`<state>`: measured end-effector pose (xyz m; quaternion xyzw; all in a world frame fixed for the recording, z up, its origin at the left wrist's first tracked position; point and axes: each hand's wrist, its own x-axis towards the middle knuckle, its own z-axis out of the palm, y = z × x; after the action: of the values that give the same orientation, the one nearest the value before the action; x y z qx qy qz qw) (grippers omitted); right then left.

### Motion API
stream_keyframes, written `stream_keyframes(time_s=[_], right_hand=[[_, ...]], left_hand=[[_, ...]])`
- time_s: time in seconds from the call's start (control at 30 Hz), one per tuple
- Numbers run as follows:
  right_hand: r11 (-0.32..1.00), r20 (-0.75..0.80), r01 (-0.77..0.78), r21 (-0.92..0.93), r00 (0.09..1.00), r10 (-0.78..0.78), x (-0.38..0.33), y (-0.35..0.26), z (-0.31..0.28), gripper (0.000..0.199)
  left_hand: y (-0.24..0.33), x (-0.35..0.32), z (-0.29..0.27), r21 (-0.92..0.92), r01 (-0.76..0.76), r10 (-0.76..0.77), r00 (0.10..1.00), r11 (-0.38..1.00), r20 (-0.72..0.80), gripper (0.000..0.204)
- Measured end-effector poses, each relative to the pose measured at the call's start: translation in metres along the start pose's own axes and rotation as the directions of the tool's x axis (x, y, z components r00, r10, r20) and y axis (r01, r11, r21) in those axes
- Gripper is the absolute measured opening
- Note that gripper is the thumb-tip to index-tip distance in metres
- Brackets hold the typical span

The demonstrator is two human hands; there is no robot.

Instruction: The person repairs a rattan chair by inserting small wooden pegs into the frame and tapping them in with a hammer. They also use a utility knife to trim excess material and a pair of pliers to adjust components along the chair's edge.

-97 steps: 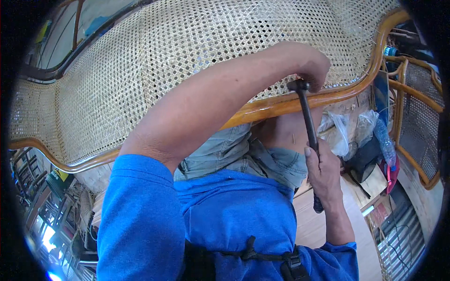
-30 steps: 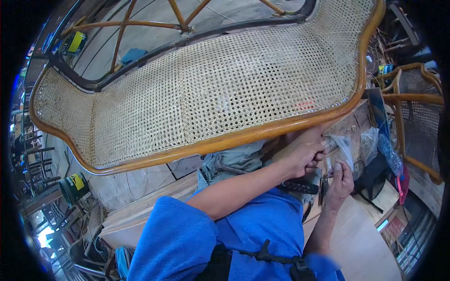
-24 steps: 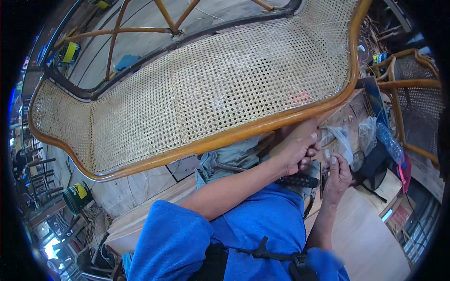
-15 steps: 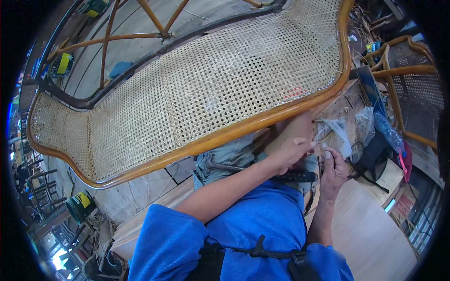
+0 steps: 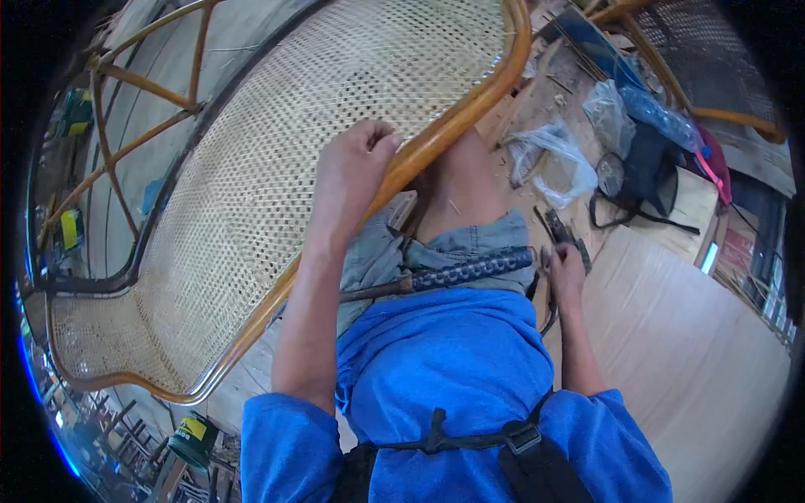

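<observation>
A woven cane panel [image 5: 251,168] lies across my lap in a glossy brown rattan frame [image 5: 457,126]. My left hand [image 5: 348,172] is over the panel beside the frame's near edge, fingers curled with thumb and forefinger close together. Anything held in them is too small to make out. Low at the bench on the right, my right hand [image 5: 567,272] has its fingers bent inward beside a dark metal tool [image 5: 577,239]. Whether it grips something there is unclear. Across my lap rests a bar-like tool with a dark patterned handle [image 5: 474,270].
Clear plastic bags [image 5: 558,159] lie on the littered bench, with a black bag [image 5: 650,172] and a plastic bottle [image 5: 658,117] farther right. A pale wooden board [image 5: 671,335] spans the right side. Another cane-backed chair [image 5: 713,59] stands far right. A green bucket [image 5: 194,436] is at lower left.
My hands, close together before, are now apart: the left moved left over the cane, the right down to the bench by the dark tool. The view has turned, so the panel appears steeper.
</observation>
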<state>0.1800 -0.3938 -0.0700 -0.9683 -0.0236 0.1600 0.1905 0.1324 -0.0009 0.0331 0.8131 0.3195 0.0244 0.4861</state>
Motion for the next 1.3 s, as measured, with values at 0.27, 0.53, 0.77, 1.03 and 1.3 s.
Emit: stream_keyframes(time_s=[0.27, 0.53, 0.77, 1.03, 1.3], right_hand=[[0.998, 0.153, -0.038, 0.041, 0.988, 0.031, -0.058, 0.032, 0.024, 0.036], [0.881, 0.415, -0.336, 0.334, 0.891, 0.183, -0.061, 0.007, -0.012, 0.017], [0.470, 0.568, -0.580, 0.666, 0.802, 0.185, -0.020, -0.012, -0.105, 0.015], [0.283, 0.668, -0.611, 0.739, 0.718, -0.194, -0.062, -0.082, -0.102, 0.065], [0.773, 0.709, -0.395, 0.497, 0.698, -0.100, -0.043, -0.166, -0.091, 0.042]], left_hand=[[-0.022, 0.073, -0.001, 0.213, -0.254, 0.157, 0.908, 0.943, 0.389, 0.028], [-0.025, 0.074, 0.018, 0.348, -0.402, 0.201, 0.848, 0.847, 0.490, 0.023], [-0.035, 0.077, -0.006, 0.043, -0.370, 0.284, 0.778, 0.928, 0.560, 0.026], [-0.064, 0.083, 0.012, -0.278, -0.184, 0.312, 0.782, 0.943, 0.539, 0.033], [-0.059, 0.083, 0.009, -0.269, -0.083, 0.230, 0.783, 0.959, 0.578, 0.029]])
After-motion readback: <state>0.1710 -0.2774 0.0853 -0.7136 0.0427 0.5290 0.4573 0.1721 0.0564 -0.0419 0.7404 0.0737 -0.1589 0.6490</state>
